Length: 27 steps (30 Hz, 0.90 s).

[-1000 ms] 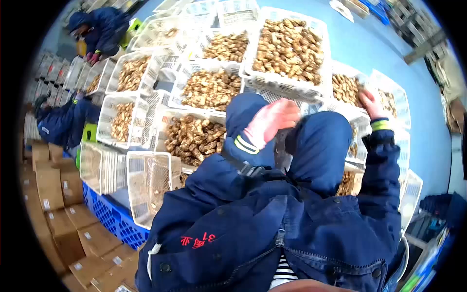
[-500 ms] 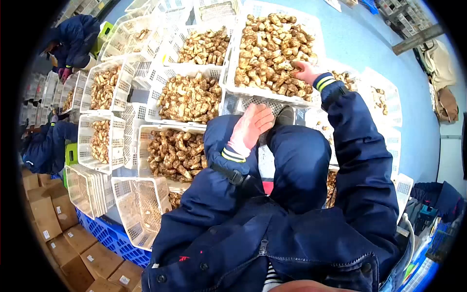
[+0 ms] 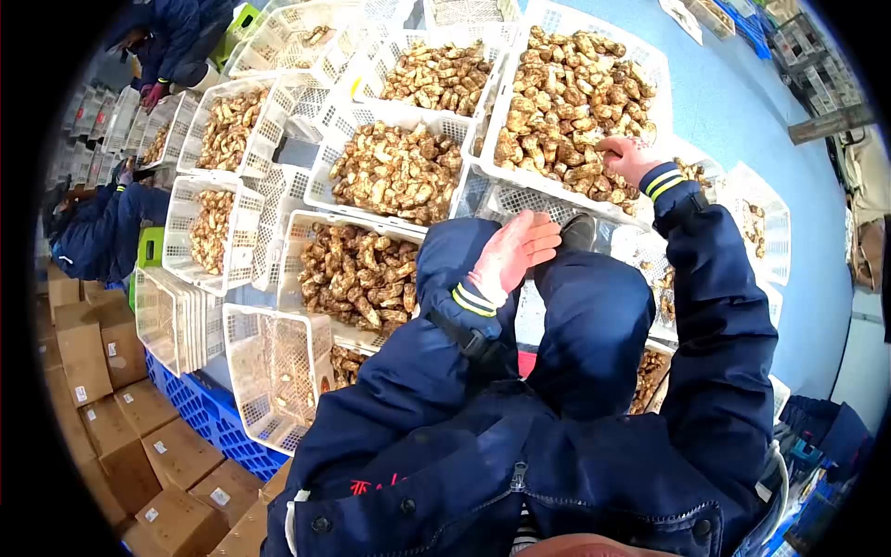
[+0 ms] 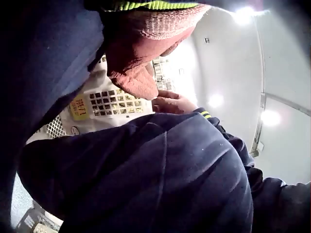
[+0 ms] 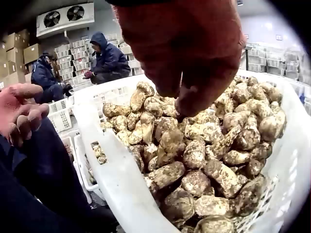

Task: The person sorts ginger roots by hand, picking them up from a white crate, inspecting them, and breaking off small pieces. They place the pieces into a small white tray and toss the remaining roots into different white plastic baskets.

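Observation:
My right hand reaches into a large white plastic basket heaped with brown, dirt-speckled mushrooms. In the right wrist view its fingertips hang bent just over the mushrooms near the basket's near rim, with nothing between thumb and fingers. My left hand, in a pink glove, rests on my raised knee with fingers loosely curled and holds nothing. It also shows as the left hand and the pink glove. The right hand peeks over my knee.
Several more white baskets of mushrooms crowd the space ahead and to the left. Empty baskets lean in a stack, beside a blue pallet and cardboard boxes. Two other people in blue jackets work at the left. Blue floor lies to the right.
My right hand came from the far-right basket to the big full basket and now sits a little lower and further right. My left hand dropped from mid-air onto my knee.

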Each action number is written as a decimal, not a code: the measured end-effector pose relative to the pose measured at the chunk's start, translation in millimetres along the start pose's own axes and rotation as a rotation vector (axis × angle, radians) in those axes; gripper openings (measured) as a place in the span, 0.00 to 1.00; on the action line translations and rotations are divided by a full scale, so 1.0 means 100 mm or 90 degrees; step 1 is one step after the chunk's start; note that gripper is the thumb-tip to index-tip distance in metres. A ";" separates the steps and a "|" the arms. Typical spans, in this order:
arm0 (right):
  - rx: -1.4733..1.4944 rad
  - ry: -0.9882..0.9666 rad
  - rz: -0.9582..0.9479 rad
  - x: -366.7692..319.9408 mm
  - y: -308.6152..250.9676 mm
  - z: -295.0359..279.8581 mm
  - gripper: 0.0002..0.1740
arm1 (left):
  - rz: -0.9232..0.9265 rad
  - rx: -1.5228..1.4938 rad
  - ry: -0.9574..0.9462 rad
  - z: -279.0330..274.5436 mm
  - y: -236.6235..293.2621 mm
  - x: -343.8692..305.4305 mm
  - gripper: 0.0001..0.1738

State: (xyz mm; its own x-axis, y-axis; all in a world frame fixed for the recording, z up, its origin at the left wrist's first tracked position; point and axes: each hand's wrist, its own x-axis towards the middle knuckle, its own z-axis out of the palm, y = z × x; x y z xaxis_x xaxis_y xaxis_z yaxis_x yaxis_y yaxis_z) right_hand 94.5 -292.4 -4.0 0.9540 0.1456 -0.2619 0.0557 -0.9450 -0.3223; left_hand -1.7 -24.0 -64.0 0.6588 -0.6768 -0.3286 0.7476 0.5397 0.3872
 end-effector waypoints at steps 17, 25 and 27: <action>-0.293 -0.352 -0.033 0.23 -0.42 0.04 0.23 | -0.002 -0.032 -0.015 0.00 -0.01 -0.04 0.26; -0.080 -0.043 0.046 -0.16 -0.12 -0.25 0.15 | -0.011 -0.032 -0.014 -0.02 0.01 -0.04 0.25; 0.151 0.067 0.116 -0.56 -0.24 -0.46 0.15 | -0.008 -0.035 -0.021 -0.04 0.01 -0.04 0.26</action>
State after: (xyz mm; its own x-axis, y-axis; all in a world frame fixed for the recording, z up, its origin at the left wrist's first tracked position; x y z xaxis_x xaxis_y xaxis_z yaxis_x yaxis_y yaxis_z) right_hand 53.6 -291.3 60.0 0.9681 -0.0621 -0.2427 -0.1767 -0.8562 -0.4856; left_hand -2.9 -19.0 -65.4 0.6473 -0.6990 -0.3041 0.7595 0.5575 0.3352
